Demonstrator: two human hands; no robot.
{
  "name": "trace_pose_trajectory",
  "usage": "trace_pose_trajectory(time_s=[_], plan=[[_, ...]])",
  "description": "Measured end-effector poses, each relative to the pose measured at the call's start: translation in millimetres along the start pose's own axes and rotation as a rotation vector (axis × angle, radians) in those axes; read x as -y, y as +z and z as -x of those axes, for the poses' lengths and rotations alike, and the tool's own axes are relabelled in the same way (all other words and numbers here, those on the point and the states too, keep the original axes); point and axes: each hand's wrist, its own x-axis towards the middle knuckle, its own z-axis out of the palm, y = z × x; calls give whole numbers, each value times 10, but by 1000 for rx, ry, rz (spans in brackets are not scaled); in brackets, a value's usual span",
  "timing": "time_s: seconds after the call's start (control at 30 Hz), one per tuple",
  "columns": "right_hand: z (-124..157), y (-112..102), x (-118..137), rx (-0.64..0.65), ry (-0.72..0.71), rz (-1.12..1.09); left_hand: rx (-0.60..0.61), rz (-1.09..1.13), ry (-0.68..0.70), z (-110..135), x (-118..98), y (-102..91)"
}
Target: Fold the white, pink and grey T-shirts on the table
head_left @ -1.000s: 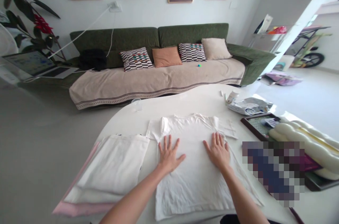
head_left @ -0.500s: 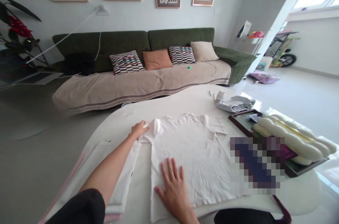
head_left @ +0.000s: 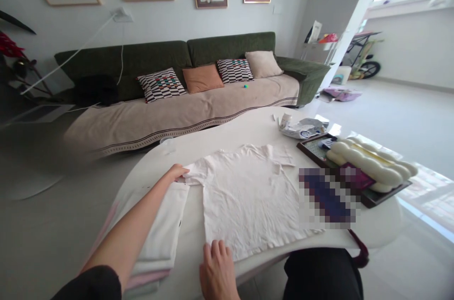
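On a white oval table (head_left: 244, 132) in a living room, a white T-shirt (head_left: 248, 193) lies spread flat, collar on the far side and hem at the near edge, between a stack of folded clothes (head_left: 161, 238) on its left and a dark tray (head_left: 308, 148) on its right. The person's left hand (head_left: 177, 172) reaches out to the far left of the garment, fingers closed on the edge of its left sleeve (head_left: 193, 176), which now lies drawn out sideways rather than tucked in on the chest as it was a second ago. The right hand (head_left: 217, 267) sits at the near left corner of the hem, fingers close together with their tips on the cloth; whether it pinches the fabric cannot be told. A second ago both hands lay flat, fingers spread, on the middle of the shirt; half a second ago the left had already gone to the sleeve while the right pressed flat further up the cloth, and it has since slid back to the hem. A cream padded object (head_left: 371, 163) rests on the tray, a crumpled packet (head_left: 301, 127) lies on the far right of the table, and a green sofa (head_left: 227, 47) with patterned cushions (head_left: 161, 85) lines the far wall.
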Motion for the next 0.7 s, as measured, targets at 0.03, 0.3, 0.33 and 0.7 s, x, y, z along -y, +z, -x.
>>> trace_pose_trajectory(time_s=[0.03,0.3,0.33,0.7], plan=[[-6,-9,3,-2,0,11,-10,-18,8,18,-10,10],[-97,-519,-255,-53,-5,-313,-69,-42,123,117,-347,-151],[-96,-579,-322,-83,11,-374,-59,-27,139,115,-429,-152],[27,-462,-873,-229,142,-632,-5,66,213,3,-1317,926]])
